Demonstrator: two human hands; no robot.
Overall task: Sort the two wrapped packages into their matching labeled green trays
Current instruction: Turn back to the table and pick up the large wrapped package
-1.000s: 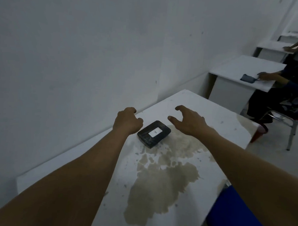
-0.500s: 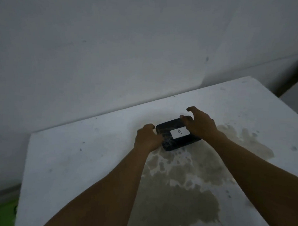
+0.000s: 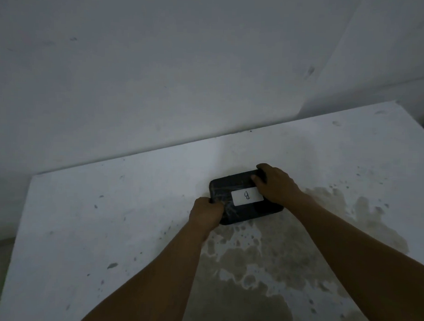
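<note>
Fingers of left hand and right hand clasp the flat black film-wrapped package labelled B on the stained white table, poised, I judge, for lifting toward a matching tray, unseen.

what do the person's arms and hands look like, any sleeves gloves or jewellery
Both forearms are bare as far as the frame shows: no sleeve reaches into view. The left hand and the right hand wear no gloves, and no watch, band or ring shows on either wrist or on the visible fingers. The light is dim, so fine marks cannot be made out.
</note>
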